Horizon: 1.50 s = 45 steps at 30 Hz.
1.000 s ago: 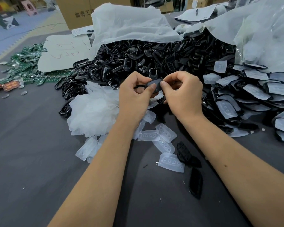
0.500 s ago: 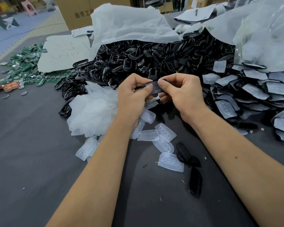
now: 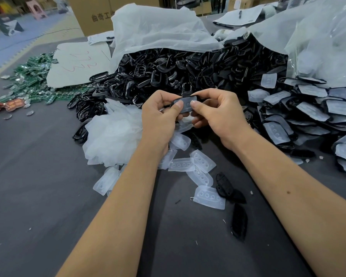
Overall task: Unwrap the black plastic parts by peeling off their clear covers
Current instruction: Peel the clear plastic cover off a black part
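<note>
A: Since a second ago the part has turned in the hands — then it showed only a thin dark edge between the fingertips, now its broad face with the clear cover (image 3: 185,103) tilts up toward the camera.

B: And the grip?

A: Both hands hold the same black plastic part (image 3: 179,101), raised above the counter (image 3: 38,196). The left hand (image 3: 161,116) pinches its left end, thumb on top of the cover; the right hand (image 3: 218,113) pinches the right end the same way, the other fingers curled underneath. (Whether an edge of the cover has lifted, I cannot tell.)

B: What lies around them?

A: Straight behind the hands, a large heap of black frames (image 3: 188,72) spills from under a white plastic sheet (image 3: 158,31). To the right sits a pile of wrapped parts (image 3: 308,108), pale covers facing up. Below the hands, loose peeled covers (image 3: 202,160) are scattered on the counter — beside them two bare black parts (image 3: 227,187), and a third nearer the camera (image 3: 239,222).

B: On the left?

A: A crumpled mound of thin clear film (image 3: 112,136) just beside the left wrist, and well apart, green circuit boards (image 3: 30,76) strewn by a pale cardboard sheet (image 3: 78,64). A cardboard box (image 3: 92,15) stands behind.
</note>
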{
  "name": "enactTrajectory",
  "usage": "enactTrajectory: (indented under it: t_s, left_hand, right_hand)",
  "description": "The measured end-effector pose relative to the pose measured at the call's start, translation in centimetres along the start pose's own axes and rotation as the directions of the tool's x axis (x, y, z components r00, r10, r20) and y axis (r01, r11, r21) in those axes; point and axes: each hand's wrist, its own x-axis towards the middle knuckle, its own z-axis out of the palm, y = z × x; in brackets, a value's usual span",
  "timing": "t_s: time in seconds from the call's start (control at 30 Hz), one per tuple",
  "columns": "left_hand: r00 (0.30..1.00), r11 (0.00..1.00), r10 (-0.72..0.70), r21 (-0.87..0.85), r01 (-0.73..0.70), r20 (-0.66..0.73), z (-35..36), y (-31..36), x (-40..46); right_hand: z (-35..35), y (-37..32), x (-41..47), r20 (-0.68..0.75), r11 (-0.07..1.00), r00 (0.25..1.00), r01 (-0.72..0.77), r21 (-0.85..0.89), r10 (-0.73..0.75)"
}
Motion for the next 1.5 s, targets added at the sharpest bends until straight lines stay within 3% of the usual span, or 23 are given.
enactTrajectory:
  t_s: [0.33,0.47,0.57,0.8,0.9,0.97,1.03,1.13,1.27,1.5]
  left_hand:
    - [0.999,1.000,-0.030,0.000,0.030,0.010,0.1,0.2,0.0]
    - [0.995,0.991,-0.095,-0.095,0.093,-0.025,-0.1,0.4,0.1]
    - [0.983,0.968,-0.180,-0.186,0.169,-0.042,-0.3,0.9,0.3]
    - [0.936,0.879,-0.351,-0.357,0.316,-0.037,-0.8,1.9,0.9]
    - [0.931,0.850,-0.364,-0.401,0.342,0.022,-0.9,2.0,0.9]
    - [0.935,0.830,-0.353,-0.446,0.335,0.046,-1.0,2.0,0.9]
    - [0.942,0.827,-0.327,-0.457,0.327,0.082,-1.0,1.9,0.8]
    - [0.959,0.873,-0.254,-0.398,0.283,0.123,-0.7,1.5,0.3]
    - [0.965,0.893,-0.234,-0.368,0.260,0.114,-0.5,1.4,0.1]
    - [0.961,0.887,-0.253,-0.369,0.277,0.113,-0.5,1.5,0.3]
  right_hand:
    - [0.0,-0.4,-0.3,-0.035,0.998,0.999,-0.024,-0.051,0.022]
    - [0.6,0.1,-0.5,-0.059,0.892,0.959,0.233,-0.387,-0.276]
    - [0.8,0.0,-0.7,0.000,0.798,0.900,0.386,-0.463,-0.436]
    - [-0.1,0.1,-0.4,0.175,0.598,0.808,0.544,-0.589,-0.563]
    - [-0.3,-0.1,-0.2,0.186,0.576,0.792,0.562,-0.594,-0.581]
    - [0.1,-0.1,-0.4,0.126,0.663,0.830,0.516,-0.542,-0.543]
    - [0.4,-0.2,-0.5,0.020,0.818,0.904,0.396,-0.416,-0.427]
    - [0.3,-0.3,-0.5,-0.025,0.985,0.987,0.158,-0.066,-0.160]
    - [-0.2,-0.5,-0.2,0.115,0.952,0.989,-0.119,0.284,0.089]
    - [-0.6,-0.1,0.1,0.157,0.923,0.984,-0.139,0.360,0.087]
